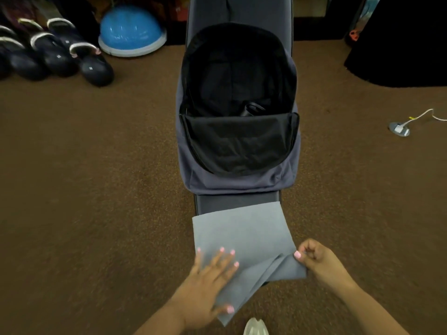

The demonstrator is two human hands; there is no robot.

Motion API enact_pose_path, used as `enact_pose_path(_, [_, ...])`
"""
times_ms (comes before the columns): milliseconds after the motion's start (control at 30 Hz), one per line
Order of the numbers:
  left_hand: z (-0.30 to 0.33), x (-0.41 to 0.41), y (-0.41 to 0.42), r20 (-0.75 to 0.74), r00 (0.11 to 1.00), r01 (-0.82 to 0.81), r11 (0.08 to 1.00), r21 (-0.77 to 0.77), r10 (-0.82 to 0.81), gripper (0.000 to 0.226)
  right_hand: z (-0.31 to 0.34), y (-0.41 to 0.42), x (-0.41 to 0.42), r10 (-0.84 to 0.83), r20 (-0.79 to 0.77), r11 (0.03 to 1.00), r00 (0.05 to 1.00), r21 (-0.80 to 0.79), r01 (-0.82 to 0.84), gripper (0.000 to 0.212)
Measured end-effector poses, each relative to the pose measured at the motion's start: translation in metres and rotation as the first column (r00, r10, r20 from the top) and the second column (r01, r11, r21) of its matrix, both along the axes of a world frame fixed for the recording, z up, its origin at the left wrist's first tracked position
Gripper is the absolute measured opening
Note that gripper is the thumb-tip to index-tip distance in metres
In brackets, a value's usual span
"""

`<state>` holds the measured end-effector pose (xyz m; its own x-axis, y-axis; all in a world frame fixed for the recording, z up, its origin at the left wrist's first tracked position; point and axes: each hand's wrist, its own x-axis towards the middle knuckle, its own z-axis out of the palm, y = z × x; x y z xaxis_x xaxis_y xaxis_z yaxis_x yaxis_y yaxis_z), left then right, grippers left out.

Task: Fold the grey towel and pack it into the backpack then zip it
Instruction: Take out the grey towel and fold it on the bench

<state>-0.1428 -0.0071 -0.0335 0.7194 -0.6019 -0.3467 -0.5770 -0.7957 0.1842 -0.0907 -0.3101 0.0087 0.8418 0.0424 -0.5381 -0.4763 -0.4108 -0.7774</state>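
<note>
Two hands fold grey towel (pixel 244 240) lengthwise toward open backpack (pixel 238 151).

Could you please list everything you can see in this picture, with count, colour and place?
grey towel: one, grey, partly folded on the near end of the bench.
backpack: one, grey-blue with black lining, unzipped and lying open on the bench.
bench: one, dark, running down the middle.
dome trainer: one, blue with a pale rim, far left on the carpet.
weights: several, dark with pale handles, far left.
cable: one, white, right side of the carpet.
left hand: flat on the towel.
right hand: pinching the towel's right edge.
</note>
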Motion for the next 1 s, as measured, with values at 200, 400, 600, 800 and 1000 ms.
enact_pose_path(200, [-0.019, -0.024, -0.004, -0.069, 0.998, 0.014, 0.995, 0.095, -0.007, 0.121, 0.005, 0.004, 0.008, -0.032, 0.038, 0.999, 0.999, -0.015, 0.033, 0.019])
enact_pose_path(400, [-0.015, -0.010, 0.009, -0.089, 0.985, -0.158, 0.977, -0.145, 0.146, 0.110, 0.003, 0.004, 0.014, -0.077, 0.066, 0.997, 0.995, -0.001, 0.078, 0.020])
enact_pose_path(600, [0.002, 0.001, 0.005, -0.401, 0.679, -0.721, 0.456, -0.521, 0.615, 0.040, 0.001, 0.019, 0.039, -0.221, 0.025, 0.970, 0.975, 0.110, 0.217, 0.019])
enact_pose_path(800, [0.000, 0.033, 0.003, -0.697, 0.275, -0.897, -0.084, -0.434, 0.663, 0.023, -0.019, 0.051, 0.092, -0.298, -0.054, 0.934, 0.953, 0.188, 0.303, 0.022])
enact_pose_path(1000, [-0.002, 0.038, -0.005, -0.660, 0.218, -0.894, -0.124, -0.431, 0.719, 0.018, -0.049, 0.054, 0.098, -0.251, -0.125, 0.966, 0.960, -0.096, 0.240, 0.027])
